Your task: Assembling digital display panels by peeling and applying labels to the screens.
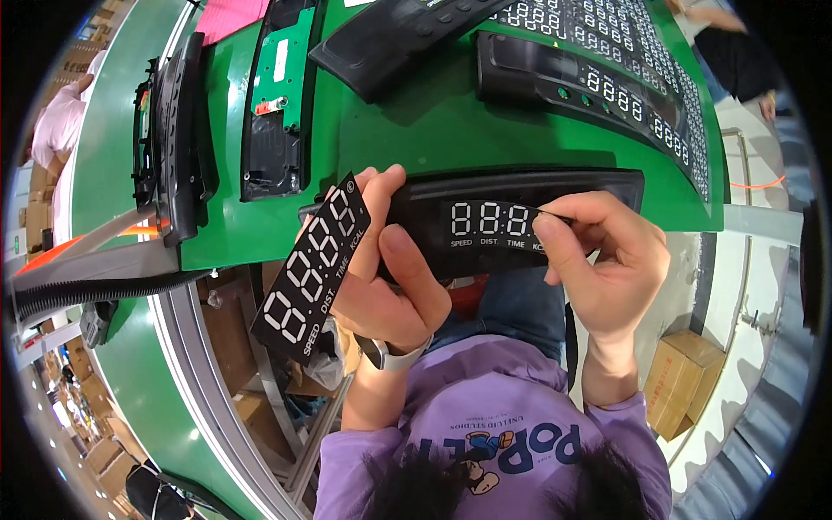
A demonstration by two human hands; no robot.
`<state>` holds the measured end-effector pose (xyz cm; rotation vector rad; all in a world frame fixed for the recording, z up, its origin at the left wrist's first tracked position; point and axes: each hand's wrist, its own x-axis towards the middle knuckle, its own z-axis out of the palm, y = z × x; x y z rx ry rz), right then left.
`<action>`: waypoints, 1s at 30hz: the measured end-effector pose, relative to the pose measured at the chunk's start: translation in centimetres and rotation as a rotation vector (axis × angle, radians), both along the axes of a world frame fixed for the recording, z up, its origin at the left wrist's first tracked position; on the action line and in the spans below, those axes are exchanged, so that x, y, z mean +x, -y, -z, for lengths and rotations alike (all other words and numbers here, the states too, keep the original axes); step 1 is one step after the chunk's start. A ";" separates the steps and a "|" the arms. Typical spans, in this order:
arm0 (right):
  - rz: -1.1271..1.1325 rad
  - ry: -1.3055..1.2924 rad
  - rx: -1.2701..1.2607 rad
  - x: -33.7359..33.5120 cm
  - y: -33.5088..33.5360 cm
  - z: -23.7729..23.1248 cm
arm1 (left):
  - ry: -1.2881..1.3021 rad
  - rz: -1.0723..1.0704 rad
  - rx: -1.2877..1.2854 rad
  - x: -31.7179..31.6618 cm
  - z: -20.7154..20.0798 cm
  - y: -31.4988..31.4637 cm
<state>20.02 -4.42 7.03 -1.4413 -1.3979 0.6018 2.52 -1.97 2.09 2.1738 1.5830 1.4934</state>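
Display strip, first: thin, flat, glossy black, rectangular, with white segmented digits and small white lettering; tilted steeply in the left hand (pixel 390 290), whose grip closes on the strip (pixel 303 282) along its right side, the exact finger contact partly hidden. Display strip, second: same black face and white digits, gently curved along its lower edge; its right end pinched between thumb and forefinger of the right hand (pixel 607 260), the strip (pixel 490 227) lying over the face of a long housing; whether it touches along its full length cannot be told. Housing, long: black, matt, round-cornered; this housing (pixel 425 208) sits at the near edge of the bench (pixel 416 143), a smooth green surface. Beyond it, left: an open black shell (pixel 277 165), narrow and trough-like, carrying a flat green circuit board (pixel 279 69). Farther left: upright black casings (pixel 178 130), side by side. Top middle: a slanted black cover (pixel 381 52) with a row of raised oval buttons. Upper right: a curved black console (pixel 520 69) beneath part of a broad, glossy printed sheet (pixel 620 35), patterned with repeating white digits.
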 end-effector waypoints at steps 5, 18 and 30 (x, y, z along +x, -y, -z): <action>-0.003 0.035 0.025 0.1 -0.1 0.2 | -0.025 0.009 0.019 -0.1 0.1 0.1; -0.002 0.065 0.015 -0.1 -0.1 0.0 | 0.182 0.029 0.050 0.8 0.8 0.2; 0.011 0.120 0.050 -0.2 -0.4 -0.1 | 0.214 0.037 0.063 1.2 0.9 -0.1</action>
